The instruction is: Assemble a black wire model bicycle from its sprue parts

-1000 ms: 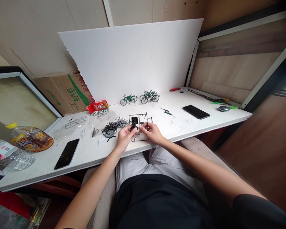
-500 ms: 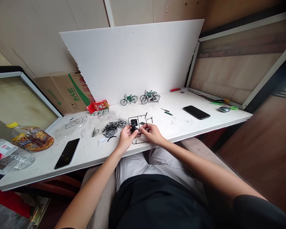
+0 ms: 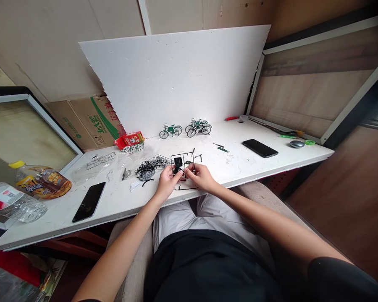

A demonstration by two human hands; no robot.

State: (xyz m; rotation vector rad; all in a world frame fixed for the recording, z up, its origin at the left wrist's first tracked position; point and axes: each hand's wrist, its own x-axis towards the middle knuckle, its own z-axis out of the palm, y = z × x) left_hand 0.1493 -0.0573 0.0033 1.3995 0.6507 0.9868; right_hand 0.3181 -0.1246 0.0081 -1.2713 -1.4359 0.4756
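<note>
Both hands hold a black plastic parts frame [image 3: 183, 160] just above the near edge of the white desk [image 3: 245, 165]. My left hand [image 3: 165, 181] pinches its left side near a small black square part. My right hand [image 3: 200, 175] grips its right side, fingers closed on the frame's bars. A heap of loose black model bicycle parts [image 3: 147, 169] lies just left of my hands. Three small green model bicycles [image 3: 186, 128] stand further back by the white foam board [image 3: 179, 73].
A black phone [image 3: 88, 201] lies at the front left, another phone [image 3: 259, 147] at the right. Bottles [image 3: 34, 181] lie at the far left. A red packet [image 3: 131, 139], a cardboard box [image 3: 88, 122], small tools [image 3: 220, 147] and a computer mouse [image 3: 296, 144] are also there.
The frame has dropped slightly and tilted toward me. My fingers have shifted inward along it, toward the small black square part.
</note>
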